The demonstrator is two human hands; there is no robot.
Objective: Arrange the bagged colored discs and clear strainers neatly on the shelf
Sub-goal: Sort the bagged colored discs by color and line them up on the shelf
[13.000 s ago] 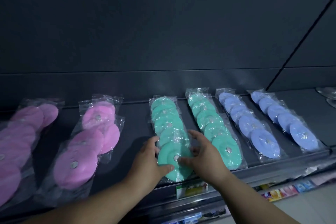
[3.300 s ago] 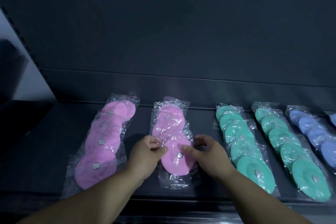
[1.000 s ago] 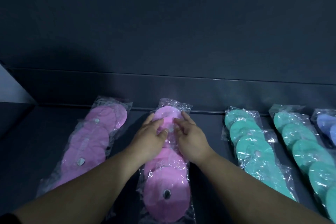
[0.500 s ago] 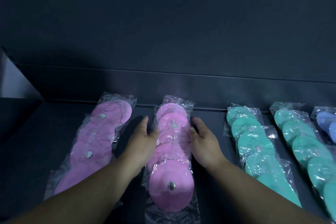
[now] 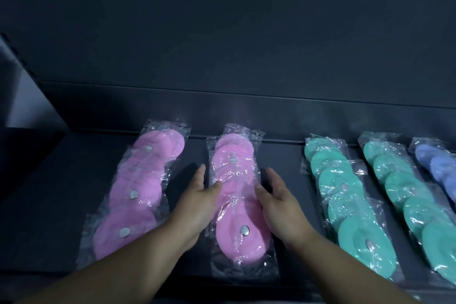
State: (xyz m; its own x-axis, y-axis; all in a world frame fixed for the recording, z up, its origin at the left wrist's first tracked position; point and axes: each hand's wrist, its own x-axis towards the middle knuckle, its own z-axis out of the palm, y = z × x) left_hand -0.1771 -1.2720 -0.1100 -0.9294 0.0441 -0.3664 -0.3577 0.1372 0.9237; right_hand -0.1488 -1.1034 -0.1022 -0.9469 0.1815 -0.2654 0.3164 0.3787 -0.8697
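Note:
A row of bagged pink discs [image 5: 235,195] runs front to back in the middle of the dark shelf [image 5: 49,192]. My left hand [image 5: 197,202] lies along its left side with straight fingers, thumb on the plastic. My right hand [image 5: 278,202] flanks its right side, fingers straight, thumb touching the bag. A second pink row [image 5: 140,190] lies to the left. Two green rows [image 5: 345,205] [image 5: 409,197] and a blue row [image 5: 441,168] lie to the right. No clear strainers are in view.
The shelf's back wall [image 5: 246,111] rises just behind the rows. A bare strip of shelf separates the middle pink row from the nearest green row. The shelf's front edge [image 5: 222,289] runs below my forearms.
Both hands have slid back toward me along the sides of the middle pink row, from the far discs a second ago to its middle. The row looks straighter.

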